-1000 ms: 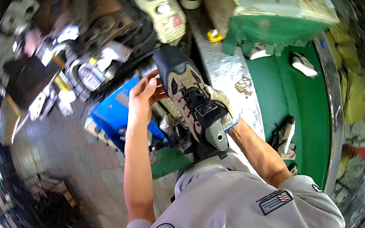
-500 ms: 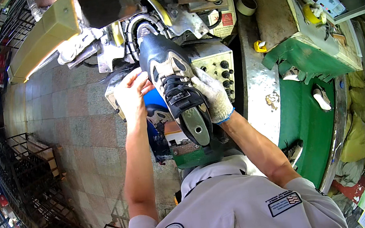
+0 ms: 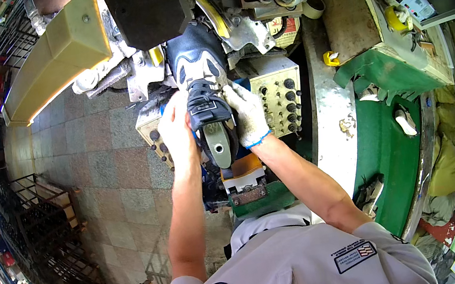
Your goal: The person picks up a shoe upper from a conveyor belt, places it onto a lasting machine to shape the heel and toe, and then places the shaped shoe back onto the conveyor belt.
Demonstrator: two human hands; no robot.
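Observation:
A dark shoe upper (image 3: 198, 63) with pale overlays and black laces is stretched over a grey-green shoe last (image 3: 217, 143). Its toe end sits in the jaws of a metal machine (image 3: 215, 10), partly under a dark plate. My bare left hand (image 3: 179, 124) grips the shoe's left side, fingers bent against it. On the other side my right hand (image 3: 248, 114), in a white knit glove with a blue cuff, closes on the upper near the laces. The fingertips of both hands are partly hidden.
Control boxes with knobs (image 3: 278, 98) flank the shoe. A yellowish machine cover (image 3: 56, 56) juts out at upper left. To the right, a green-lined bench (image 3: 385, 158) bears loose shoes (image 3: 405, 122). Black racks (image 3: 42, 213) stand on the tiled floor at left.
The shoe has straightened and its toe has gone further into the machine. My left hand has moved down and closed on the shoe's side; my right hand has shifted slightly left.

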